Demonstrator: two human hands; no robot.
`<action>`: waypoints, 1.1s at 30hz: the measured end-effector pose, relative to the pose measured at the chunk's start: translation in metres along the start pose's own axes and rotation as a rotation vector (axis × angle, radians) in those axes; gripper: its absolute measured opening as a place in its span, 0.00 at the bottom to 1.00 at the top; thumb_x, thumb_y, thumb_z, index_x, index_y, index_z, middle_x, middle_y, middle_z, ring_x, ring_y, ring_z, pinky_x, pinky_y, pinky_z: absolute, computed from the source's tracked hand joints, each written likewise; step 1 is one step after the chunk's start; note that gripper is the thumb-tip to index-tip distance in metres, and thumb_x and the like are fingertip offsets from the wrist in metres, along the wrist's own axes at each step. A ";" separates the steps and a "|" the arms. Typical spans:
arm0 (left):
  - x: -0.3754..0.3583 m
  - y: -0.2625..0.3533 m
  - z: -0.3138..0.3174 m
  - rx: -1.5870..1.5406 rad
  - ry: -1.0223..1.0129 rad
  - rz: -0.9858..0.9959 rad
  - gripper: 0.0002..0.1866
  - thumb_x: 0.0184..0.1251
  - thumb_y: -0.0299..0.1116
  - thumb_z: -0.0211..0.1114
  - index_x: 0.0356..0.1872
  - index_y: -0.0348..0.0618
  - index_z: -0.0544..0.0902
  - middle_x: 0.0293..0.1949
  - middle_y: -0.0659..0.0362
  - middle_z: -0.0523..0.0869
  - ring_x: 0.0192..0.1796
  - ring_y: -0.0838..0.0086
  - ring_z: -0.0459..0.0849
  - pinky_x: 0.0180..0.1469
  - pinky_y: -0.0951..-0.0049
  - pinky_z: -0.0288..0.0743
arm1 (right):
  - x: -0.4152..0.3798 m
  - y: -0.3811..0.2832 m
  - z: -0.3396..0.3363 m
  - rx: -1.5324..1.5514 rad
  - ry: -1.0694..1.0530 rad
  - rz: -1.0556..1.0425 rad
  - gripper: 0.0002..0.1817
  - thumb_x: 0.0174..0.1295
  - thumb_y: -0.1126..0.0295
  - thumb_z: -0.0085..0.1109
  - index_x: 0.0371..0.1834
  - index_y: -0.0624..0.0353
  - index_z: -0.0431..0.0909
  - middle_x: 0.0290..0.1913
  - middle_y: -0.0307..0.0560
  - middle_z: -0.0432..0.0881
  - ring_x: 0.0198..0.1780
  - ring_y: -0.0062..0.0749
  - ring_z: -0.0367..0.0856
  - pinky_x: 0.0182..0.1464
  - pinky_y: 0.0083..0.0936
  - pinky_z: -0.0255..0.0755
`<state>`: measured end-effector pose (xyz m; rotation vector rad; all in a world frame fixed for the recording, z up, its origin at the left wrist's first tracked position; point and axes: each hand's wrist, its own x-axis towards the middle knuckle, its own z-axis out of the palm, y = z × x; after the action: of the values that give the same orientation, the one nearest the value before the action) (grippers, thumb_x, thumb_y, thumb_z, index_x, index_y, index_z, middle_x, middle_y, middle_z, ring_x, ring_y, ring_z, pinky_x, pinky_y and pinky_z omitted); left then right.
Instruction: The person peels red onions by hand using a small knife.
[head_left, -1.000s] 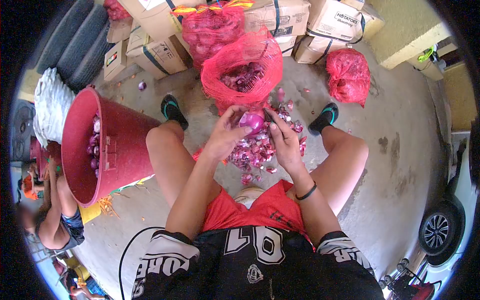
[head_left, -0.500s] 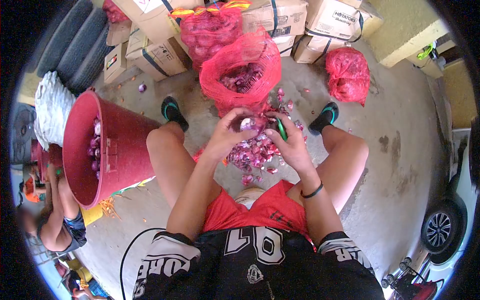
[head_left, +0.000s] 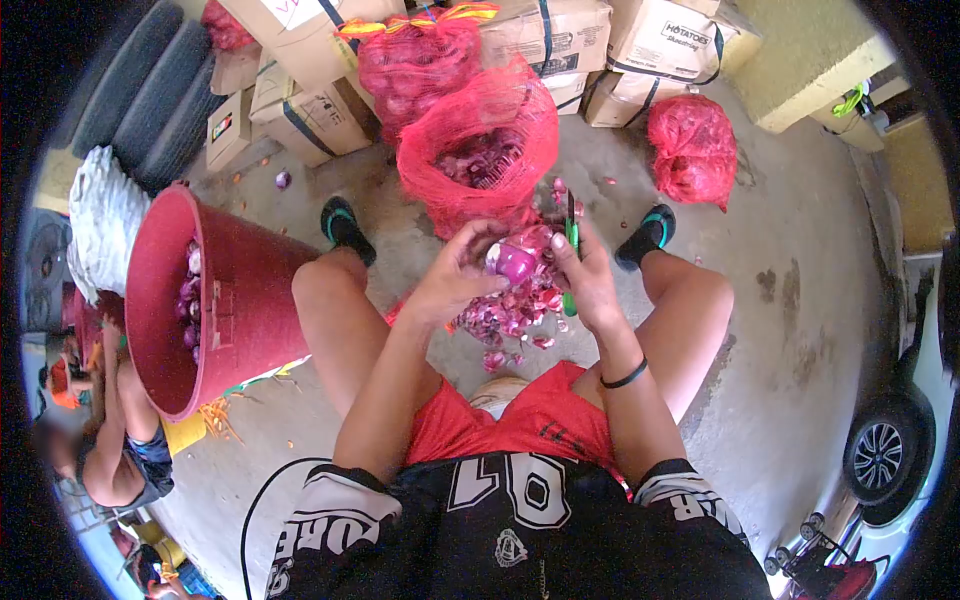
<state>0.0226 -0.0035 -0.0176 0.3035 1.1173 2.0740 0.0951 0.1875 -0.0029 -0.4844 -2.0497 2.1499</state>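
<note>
Between my knees, my left hand [head_left: 455,275] is closed round a shiny purple onion [head_left: 514,263], whose pale cut end faces left. My right hand [head_left: 592,272] grips the green handle of a knife [head_left: 571,240]; its dark blade points up, away from me. The right thumb is close to the onion's right side. Below both hands, a heap of onion skins [head_left: 505,317] lies on the floor. Just beyond them stands an open red mesh sack [head_left: 540,140] with onions or skins inside.
At left, a big red tub [head_left: 250,290] leans with onions [head_left: 190,290] in it. Behind are a full mesh sack [head_left: 420,75], cardboard boxes [head_left: 310,115] and tires [head_left: 150,90]. Another red bag [head_left: 692,150] lies right. A person [head_left: 120,430] sits far left; a car wheel [head_left: 880,453] shows right.
The knife has swung upright in my right hand, which has shifted slightly away from the onion. The onion now shows its smooth purple side, held in my left hand.
</note>
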 end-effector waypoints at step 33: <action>0.007 -0.010 0.008 0.182 -0.049 -0.073 0.33 0.55 0.22 0.73 0.63 0.43 0.70 0.56 0.60 0.77 0.59 0.74 0.76 0.63 0.70 0.71 | 0.016 0.011 -0.002 -0.349 0.310 -0.297 0.12 0.65 0.67 0.64 0.37 0.64 0.73 0.26 0.47 0.73 0.28 0.26 0.67 0.33 0.29 0.67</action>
<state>0.0270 0.0100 -0.0217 0.3938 1.2708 1.8955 0.0824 0.1933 -0.0160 -0.4784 -2.1574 1.4592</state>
